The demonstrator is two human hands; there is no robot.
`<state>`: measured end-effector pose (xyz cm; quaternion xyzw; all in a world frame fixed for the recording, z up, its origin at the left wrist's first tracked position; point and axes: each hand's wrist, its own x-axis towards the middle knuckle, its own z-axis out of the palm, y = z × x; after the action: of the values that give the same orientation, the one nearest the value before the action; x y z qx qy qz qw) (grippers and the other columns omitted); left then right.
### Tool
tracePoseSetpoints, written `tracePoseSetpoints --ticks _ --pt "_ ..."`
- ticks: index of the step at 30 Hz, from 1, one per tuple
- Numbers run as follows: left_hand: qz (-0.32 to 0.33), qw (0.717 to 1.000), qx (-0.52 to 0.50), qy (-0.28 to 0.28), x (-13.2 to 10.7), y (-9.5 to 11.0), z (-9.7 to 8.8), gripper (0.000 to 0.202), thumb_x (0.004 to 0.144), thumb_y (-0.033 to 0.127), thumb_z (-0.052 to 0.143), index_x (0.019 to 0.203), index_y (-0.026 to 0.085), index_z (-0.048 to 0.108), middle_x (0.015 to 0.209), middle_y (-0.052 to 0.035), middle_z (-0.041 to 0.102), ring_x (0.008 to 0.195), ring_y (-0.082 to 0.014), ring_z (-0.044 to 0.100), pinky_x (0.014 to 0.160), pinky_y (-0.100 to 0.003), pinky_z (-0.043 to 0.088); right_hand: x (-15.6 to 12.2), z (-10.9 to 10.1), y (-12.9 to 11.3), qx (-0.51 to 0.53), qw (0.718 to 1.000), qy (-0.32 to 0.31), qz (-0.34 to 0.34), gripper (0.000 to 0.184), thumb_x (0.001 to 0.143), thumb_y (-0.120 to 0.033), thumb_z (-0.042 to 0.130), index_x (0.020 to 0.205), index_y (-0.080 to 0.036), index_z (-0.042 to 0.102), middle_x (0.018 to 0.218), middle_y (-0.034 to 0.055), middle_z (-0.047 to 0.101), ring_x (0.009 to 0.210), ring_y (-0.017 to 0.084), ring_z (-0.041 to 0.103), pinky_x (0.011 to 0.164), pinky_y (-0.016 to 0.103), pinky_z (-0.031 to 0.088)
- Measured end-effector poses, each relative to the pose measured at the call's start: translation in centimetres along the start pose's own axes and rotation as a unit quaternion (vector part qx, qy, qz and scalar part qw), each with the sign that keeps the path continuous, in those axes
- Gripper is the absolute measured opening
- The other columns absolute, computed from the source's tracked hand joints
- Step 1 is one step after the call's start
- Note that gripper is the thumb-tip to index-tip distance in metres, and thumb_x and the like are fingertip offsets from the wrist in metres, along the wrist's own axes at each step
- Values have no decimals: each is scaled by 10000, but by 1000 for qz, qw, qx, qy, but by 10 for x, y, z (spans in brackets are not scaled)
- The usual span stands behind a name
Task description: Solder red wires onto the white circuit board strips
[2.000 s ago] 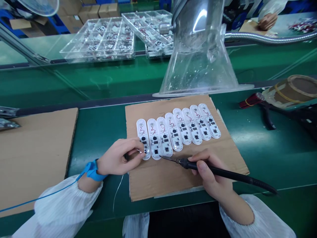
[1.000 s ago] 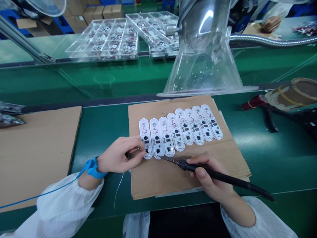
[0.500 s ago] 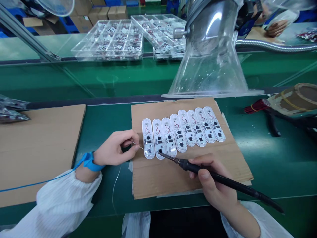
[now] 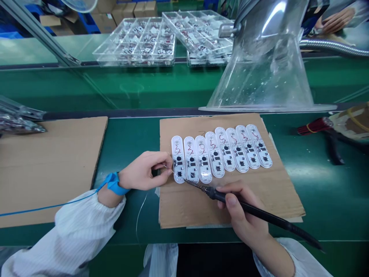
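My left hand (image 4: 144, 171) pinches a thin silver solder wire (image 4: 168, 168), whose end reaches the lower part of the leftmost board. My right hand (image 4: 242, 211) holds a black soldering iron (image 4: 227, 198) like a pen. Its metal tip rests at the lower end of the leftmost board, next to the second board. Several white oblong circuit boards (image 4: 215, 156) with red wires lie side by side on a cardboard sheet (image 4: 178, 207). A loose length of solder wire (image 4: 141, 215) hangs below my left hand.
A clear plastic fume hood (image 4: 265, 73) with a metal hose stands beyond the cardboard. Another cardboard sheet (image 4: 49, 169) lies to the left. Trays of boards (image 4: 135, 42) sit behind a clear panel. Red-wired parts (image 4: 313, 126) lie right. A co-worker's hand (image 4: 337, 21) shows far right.
My left hand has drawn back off the leftmost board, showing the solder wire reaching it. The iron tip stays at the board's lower end. The whole view has drifted rightward.
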<state>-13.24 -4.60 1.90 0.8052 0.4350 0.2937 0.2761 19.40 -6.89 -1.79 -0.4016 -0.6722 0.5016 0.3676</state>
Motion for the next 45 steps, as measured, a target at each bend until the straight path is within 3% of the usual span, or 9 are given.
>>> tracePoseSetpoints --ticks 11,18,24,30,45 --pt "-13 1000 -1 -2 -1 1 -3 93 919 143 591 848 202 575 651 71 473 538 -86 381 521 -216 324 1 1 -1 24 999 29 -13 158 1113 -339 562 1163 -261 690 787 -2 694 679 153 678 617 251 563" --pt "-18 1000 -7 -18 0 2 -3 85 916 150 579 849 200 587 647 67 488 536 -89 389 518 -217 319 0 0 1 -17 1000 -6 -9 125 1090 -339 618 1170 -277 691 899 3 718 723 147 707 673 261 567" --pt "-20 1000 -3 -15 -1 1 -4 89 908 141 581 840 198 587 659 66 500 548 -90 401 529 -210 339 -1 0 4 7 1000 8 -4 189 1108 -377 571 1179 -244 684 806 15 702 710 178 695 647 285 577" --pt "-18 1000 -3 -26 -1 0 -5 80 908 150 583 843 197 590 648 64 504 544 -89 416 526 -210 342 0 -1 3 -41 999 -11 -19 174 1084 -391 622 1182 -268 695 926 33 740 739 181 717 689 301 590" --pt "-33 998 -14 -56 -1 0 -7 64 893 159 574 845 198 588 685 46 576 561 -93 473 541 -220 361 7 1 -7 -44 997 -36 -46 205 1078 -473 636 1193 -314 696 851 -4 744 730 162 734 672 257 585"
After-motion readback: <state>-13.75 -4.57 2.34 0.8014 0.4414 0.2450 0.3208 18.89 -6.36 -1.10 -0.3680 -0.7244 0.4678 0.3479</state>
